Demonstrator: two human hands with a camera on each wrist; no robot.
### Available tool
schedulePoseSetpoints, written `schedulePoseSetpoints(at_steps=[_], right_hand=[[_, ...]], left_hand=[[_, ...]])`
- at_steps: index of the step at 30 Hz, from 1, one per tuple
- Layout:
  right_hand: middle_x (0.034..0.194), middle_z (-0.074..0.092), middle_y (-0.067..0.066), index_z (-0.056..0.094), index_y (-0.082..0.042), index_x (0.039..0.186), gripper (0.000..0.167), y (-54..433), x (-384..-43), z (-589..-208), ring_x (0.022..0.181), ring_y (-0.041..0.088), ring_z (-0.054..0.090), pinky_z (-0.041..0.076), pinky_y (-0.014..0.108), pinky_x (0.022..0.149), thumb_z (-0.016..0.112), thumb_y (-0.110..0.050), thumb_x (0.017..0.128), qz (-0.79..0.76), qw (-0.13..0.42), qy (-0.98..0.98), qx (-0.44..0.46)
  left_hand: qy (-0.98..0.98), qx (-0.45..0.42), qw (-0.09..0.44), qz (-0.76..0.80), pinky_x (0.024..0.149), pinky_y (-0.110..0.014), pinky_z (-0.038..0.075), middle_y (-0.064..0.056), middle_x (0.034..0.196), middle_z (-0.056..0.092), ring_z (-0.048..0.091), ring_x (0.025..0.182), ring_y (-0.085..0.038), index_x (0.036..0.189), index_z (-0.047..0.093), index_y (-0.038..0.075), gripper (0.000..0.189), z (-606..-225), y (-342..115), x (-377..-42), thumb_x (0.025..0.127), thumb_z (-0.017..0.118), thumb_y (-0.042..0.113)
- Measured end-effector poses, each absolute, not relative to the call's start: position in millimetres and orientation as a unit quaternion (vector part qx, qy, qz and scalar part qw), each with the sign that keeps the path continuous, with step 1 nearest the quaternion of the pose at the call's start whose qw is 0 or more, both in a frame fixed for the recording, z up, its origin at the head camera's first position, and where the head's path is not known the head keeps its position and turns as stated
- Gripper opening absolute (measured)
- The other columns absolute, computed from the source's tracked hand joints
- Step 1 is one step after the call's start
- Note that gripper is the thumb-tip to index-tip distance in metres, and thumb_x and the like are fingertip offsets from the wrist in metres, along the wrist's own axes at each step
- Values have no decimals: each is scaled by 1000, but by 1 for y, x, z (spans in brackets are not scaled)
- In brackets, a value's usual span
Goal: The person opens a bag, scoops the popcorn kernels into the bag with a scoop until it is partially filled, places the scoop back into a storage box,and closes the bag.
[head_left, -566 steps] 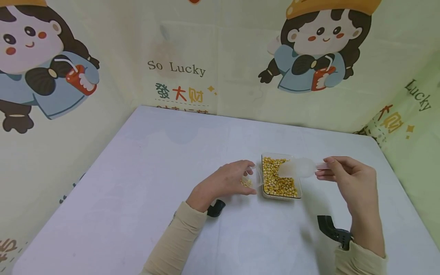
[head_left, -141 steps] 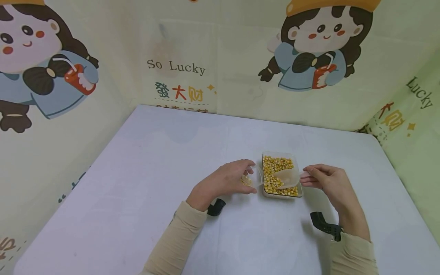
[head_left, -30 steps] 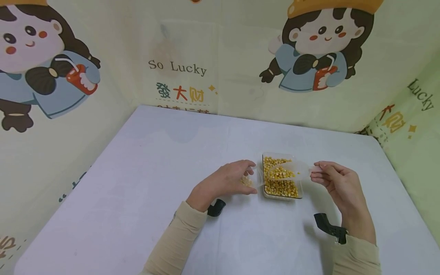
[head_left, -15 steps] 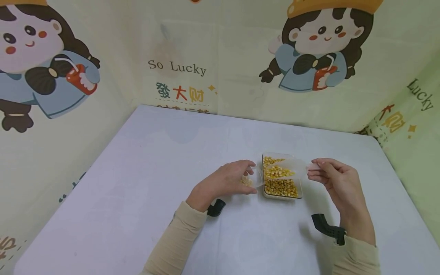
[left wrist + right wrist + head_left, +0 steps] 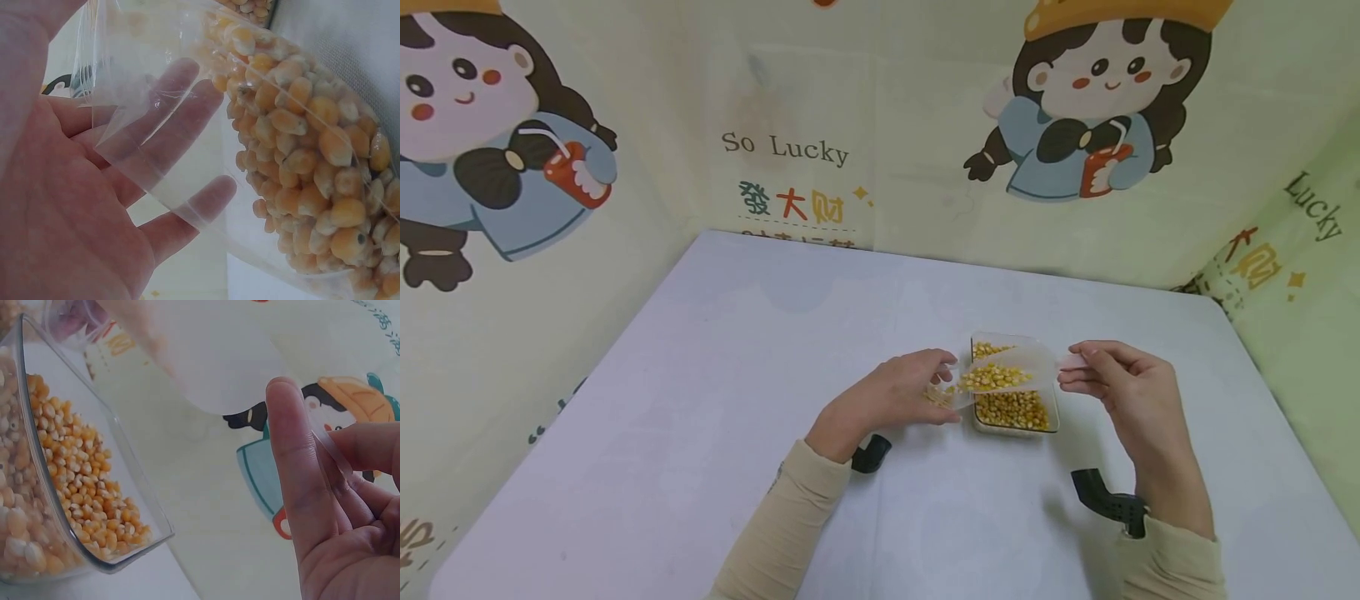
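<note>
In the head view, the right hand [image 5: 1138, 385] is pinching a translucent scoop [image 5: 1039, 365] of corn kernels [image 5: 996, 377], its tip reaching the mouth of a plastic bag [image 5: 942, 395]. The left hand [image 5: 895, 390] is curling round the bag, just beside a clear box [image 5: 1018, 432] on the table [image 5: 760, 433].

In the left wrist view, kernels are bulging inside the bag.

In the right wrist view, the box is holding more corn. The bag is apparently being filled; the next move is probably calling for tipping the scoop while keeping the mouth wide.
</note>
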State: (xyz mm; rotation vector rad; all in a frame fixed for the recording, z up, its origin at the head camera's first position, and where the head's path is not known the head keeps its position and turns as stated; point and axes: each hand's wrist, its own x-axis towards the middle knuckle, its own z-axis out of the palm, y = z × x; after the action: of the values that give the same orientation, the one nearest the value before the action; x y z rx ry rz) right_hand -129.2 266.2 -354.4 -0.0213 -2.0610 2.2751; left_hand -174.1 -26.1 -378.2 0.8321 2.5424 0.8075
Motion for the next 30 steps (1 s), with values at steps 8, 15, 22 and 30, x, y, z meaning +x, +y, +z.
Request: schedulePoseSetpoints(at_steps=[8, 15, 22, 30], right_hand=[[83, 76, 7, 70, 2, 103, 21, 259, -127, -350, 70, 18, 75, 60, 30, 73, 65, -17, 96, 725, 44, -687, 0], [82, 77, 6, 69, 4, 105, 25, 255, -124, -345, 70, 18, 75, 60, 30, 72, 66, -19, 95, 705, 58, -707, -3], [81, 77, 6, 68, 7, 103, 24, 249, -123, -343, 68, 18, 75, 60, 31, 68, 67, -16, 95, 692, 79, -718, 14], [82, 77, 5, 67, 8, 104, 26, 248, -123, -342, 68, 17, 75, 60, 30, 67, 66, -16, 95, 683, 87, -725, 22]], left_hand=[[897, 297, 166, 282, 98, -31, 49, 4, 128, 64, 60, 117, -12, 146, 42, 14, 77, -379, -26, -174, 85, 76, 44], [898, 295, 166, 282, 97, -30, 49, 4, 129, 63, 59, 116, -11, 146, 42, 14, 75, -378, -26, -174, 86, 76, 43], [892, 300, 164, 294, 97, -30, 49, 3, 128, 64, 60, 115, -12, 145, 43, 13, 73, -378, -27, -174, 86, 76, 40], [892, 300, 164, 297, 99, -30, 48, 2, 129, 64, 60, 116, -12, 145, 43, 13, 73, -379, -27, -174, 86, 77, 40]])
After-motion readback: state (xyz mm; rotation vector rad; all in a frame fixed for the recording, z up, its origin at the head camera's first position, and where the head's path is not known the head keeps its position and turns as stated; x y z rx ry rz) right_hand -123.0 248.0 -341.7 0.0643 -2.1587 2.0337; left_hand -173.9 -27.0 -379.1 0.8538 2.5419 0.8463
